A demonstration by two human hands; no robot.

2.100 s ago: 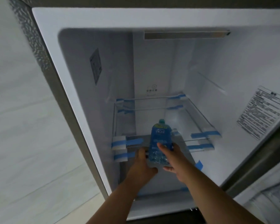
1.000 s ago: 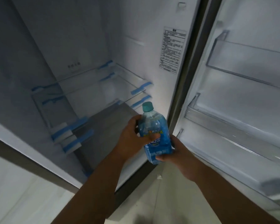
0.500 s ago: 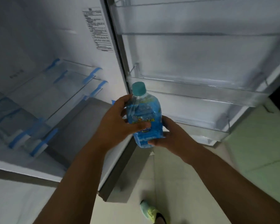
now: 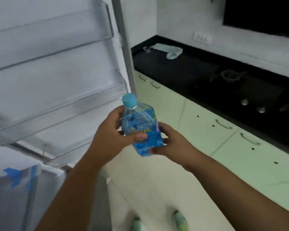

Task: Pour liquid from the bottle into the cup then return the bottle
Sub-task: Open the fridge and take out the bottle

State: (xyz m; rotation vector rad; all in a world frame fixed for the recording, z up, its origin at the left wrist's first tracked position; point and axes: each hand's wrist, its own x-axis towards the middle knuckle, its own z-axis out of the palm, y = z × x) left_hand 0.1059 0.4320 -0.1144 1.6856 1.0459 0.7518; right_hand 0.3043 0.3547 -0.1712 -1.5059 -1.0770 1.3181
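A clear bottle (image 4: pixel 141 124) of blue liquid with a teal cap and a blue label is upright in front of me, held in both hands. My left hand (image 4: pixel 110 135) wraps its left side with the thumb across the label. From the right, my right hand (image 4: pixel 170 144) cups the bottle's lower part. The cap is on. No cup is in view.
The open fridge door (image 4: pixel 57 72) with clear shelves fills the left; the fridge body (image 4: pixel 15 189) with blue tape is at lower left. A black counter (image 4: pixel 190 72) with a cloth (image 4: pixel 170 50) and hob knobs runs at right, over pale green cabinets (image 4: pixel 223 139).
The bottle came out of the fridge in both hands. My view has swung right, from the fridge interior past the door to the kitchen counter.
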